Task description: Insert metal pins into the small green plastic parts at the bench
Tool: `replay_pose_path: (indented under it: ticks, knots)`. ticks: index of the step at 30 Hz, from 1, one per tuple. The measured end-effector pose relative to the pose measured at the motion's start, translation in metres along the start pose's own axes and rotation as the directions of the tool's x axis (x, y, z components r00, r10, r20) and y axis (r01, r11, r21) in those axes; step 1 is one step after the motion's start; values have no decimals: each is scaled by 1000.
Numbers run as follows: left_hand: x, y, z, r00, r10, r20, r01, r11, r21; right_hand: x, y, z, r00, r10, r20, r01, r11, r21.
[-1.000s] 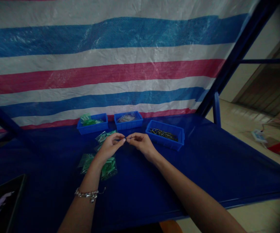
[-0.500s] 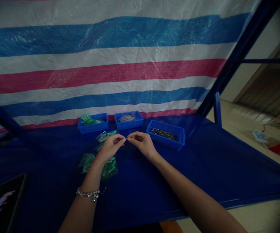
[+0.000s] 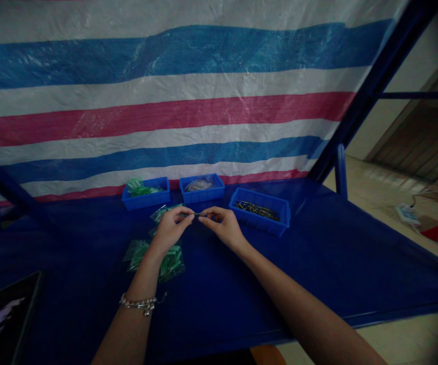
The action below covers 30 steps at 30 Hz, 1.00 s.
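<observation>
My left hand point(image 3: 173, 224) and my right hand point(image 3: 223, 224) meet over the middle of the blue table, fingertips pinched a small gap apart. Between them runs a thin, short rod-like piece point(image 3: 197, 214), with a pinch at each end; it is too small to name. Under and beside my left hand lie clear bags of green strips point(image 3: 172, 263). A blue bin point(image 3: 259, 210) of thin dark and brassy rods stands just right of my right hand.
Behind my hands are a blue bin point(image 3: 146, 198) with green pieces and another bin point(image 3: 203, 193) with clear or whitish pieces. A phone point(image 3: 8, 317) lies at the near left. Striped sheeting point(image 3: 166, 111) hangs along the table's back edge, between blue frame bars.
My left hand has shifted slightly left and up, away from my right fingertips. The thin piece now shows in the gap between them.
</observation>
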State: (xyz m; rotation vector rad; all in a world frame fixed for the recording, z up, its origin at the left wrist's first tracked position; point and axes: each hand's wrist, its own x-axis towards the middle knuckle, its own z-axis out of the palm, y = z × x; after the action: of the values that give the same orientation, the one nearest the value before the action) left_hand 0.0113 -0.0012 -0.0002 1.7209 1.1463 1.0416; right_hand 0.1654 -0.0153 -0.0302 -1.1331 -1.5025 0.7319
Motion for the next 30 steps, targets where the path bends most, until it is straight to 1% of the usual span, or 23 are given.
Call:
replay_pose_path:
  ticks: [14,20,25,28,30]
  knots:
    - [-2,3,1,1000,2,1,-2,1000,26,0,0,-1,999,-42,-15,41,999,-14]
    - [-2,3,0,1000,26,-6,-26,999,41,-1,-3,-2,998,-56,-6,55,994,-91]
    - [-2,5,1,999,36,-16,-35,997,74,-2,-3,-1,998,-31,47,38,985,-168]
    - [-1,4,1,999,47,0,-47,993,109,-1,-2,-2,998,-18,67,31,982,-186]
    - [-1,2,-2,998,63,-3,-62,985,160,1,-3,-6,998,-34,51,45,975,-219]
